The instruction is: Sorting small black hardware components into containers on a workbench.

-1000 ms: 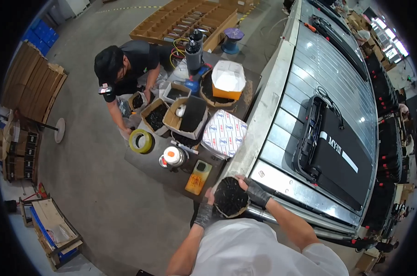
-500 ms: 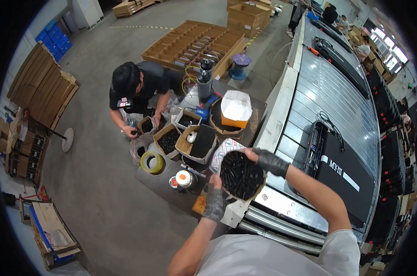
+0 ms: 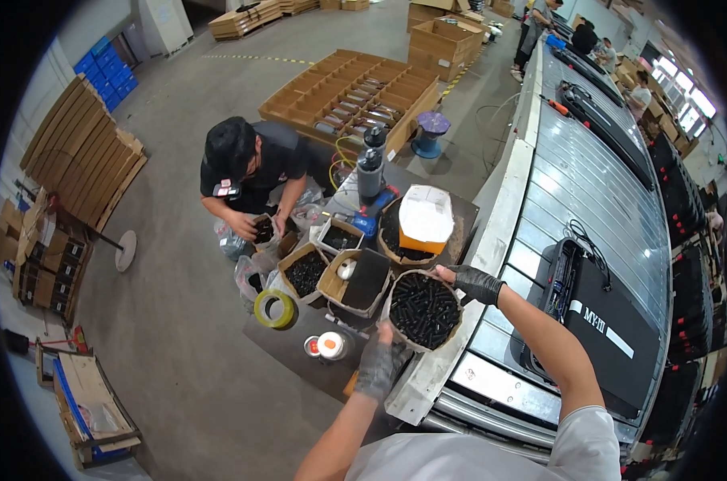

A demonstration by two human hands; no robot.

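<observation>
Between my two gloved hands is a round-looking cardboard container full of short black tubular parts (image 3: 424, 311), at the near end of the work table. My left hand (image 3: 379, 365) closes on its near left side, thumb up at the rim. At the far right rim my right hand (image 3: 471, 282) grips the edge, its thumb over the top. Just left of it stands an open cardboard box (image 3: 328, 287) holding a dark flat panel (image 3: 366, 276) and a white round item (image 3: 346, 268). Behind it is a white-and-orange carton (image 3: 426, 216) on another box of black parts.
A co-worker (image 3: 251, 172) crouches at the table's left, both hands at a small bag of parts (image 3: 264, 229). Yellow tape (image 3: 274, 309) and a white-lidded bottle (image 3: 331, 345) stand on the near table (image 3: 279, 343). To the right runs a roller conveyor (image 3: 540, 248) with a black flat unit (image 3: 600, 321).
The container has shifted slightly, and the patterned white package beside it is now out of sight. The co-worker's hand has moved up to the small bag. The whole view has shifted a little.
</observation>
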